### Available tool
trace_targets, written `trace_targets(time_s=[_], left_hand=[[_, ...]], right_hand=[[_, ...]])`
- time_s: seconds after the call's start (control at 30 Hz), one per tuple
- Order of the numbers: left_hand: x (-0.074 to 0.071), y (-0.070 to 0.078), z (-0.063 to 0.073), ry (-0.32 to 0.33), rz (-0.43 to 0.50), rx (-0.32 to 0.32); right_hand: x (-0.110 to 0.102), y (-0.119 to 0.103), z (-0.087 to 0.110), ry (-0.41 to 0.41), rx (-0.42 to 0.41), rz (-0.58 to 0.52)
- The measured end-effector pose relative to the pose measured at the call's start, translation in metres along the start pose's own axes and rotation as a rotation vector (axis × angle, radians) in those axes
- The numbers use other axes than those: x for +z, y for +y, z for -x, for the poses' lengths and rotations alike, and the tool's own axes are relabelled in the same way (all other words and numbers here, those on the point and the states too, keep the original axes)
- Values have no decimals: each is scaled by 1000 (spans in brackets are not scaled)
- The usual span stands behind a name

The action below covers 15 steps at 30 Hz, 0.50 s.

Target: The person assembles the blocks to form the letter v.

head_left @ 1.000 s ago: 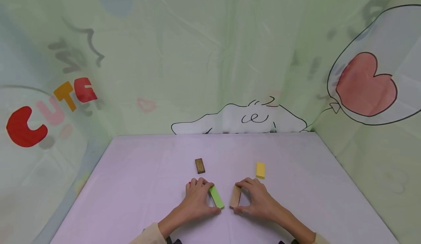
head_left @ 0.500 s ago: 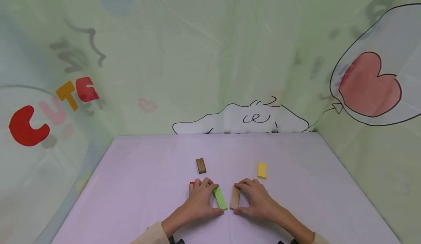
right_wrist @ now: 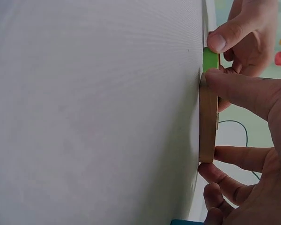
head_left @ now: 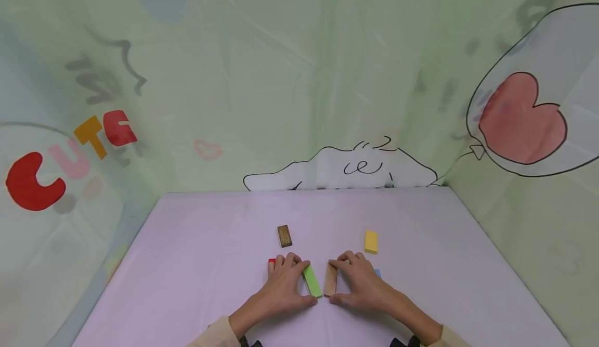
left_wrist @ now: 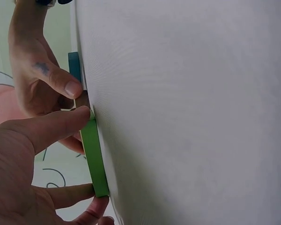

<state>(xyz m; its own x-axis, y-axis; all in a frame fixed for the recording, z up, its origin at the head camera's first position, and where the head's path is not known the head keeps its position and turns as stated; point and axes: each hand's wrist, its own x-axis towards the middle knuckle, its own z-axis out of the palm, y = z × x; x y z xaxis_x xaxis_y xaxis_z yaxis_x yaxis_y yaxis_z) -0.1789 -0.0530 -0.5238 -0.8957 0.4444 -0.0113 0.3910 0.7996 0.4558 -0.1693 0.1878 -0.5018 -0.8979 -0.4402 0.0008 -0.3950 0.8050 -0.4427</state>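
Note:
Between thumb and fingertips my left hand (head_left: pixel 284 283) pinches a green block (head_left: pixel 312 281) by its two ends. Opposite it, my right hand (head_left: pixel 360 281) holds a light wooden block (head_left: pixel 330 280) end to end in the same way. Both blocks lie on the table, slanted a little, with a narrow gap between them in the head view. The left wrist view shows the green block (left_wrist: pixel 94 157) against the table surface under the thumb. In the right wrist view the wooden block (right_wrist: pixel 207 119) spans from thumb to fingers.
A dark brown block (head_left: pixel 284 236) and a yellow block (head_left: pixel 371 242) lie farther back on the pale table (head_left: pixel 210 232). A red block (head_left: pixel 272 260) is mostly hidden behind the left hand. A blue block (head_left: pixel 377 272) peeks out beside the right hand.
The right hand has shifted slightly left with the wooden block, so the gap to the green block is narrower. More of the blue block shows. The left hand has moved slightly right.

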Motion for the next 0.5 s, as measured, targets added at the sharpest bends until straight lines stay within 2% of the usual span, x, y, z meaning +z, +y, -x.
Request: trace_targets(time_s=[0.5], left_hand=[[-1,2,0,-5,-12,0]], right_hand=[[-2,-2,-1,-22,9,-20]])
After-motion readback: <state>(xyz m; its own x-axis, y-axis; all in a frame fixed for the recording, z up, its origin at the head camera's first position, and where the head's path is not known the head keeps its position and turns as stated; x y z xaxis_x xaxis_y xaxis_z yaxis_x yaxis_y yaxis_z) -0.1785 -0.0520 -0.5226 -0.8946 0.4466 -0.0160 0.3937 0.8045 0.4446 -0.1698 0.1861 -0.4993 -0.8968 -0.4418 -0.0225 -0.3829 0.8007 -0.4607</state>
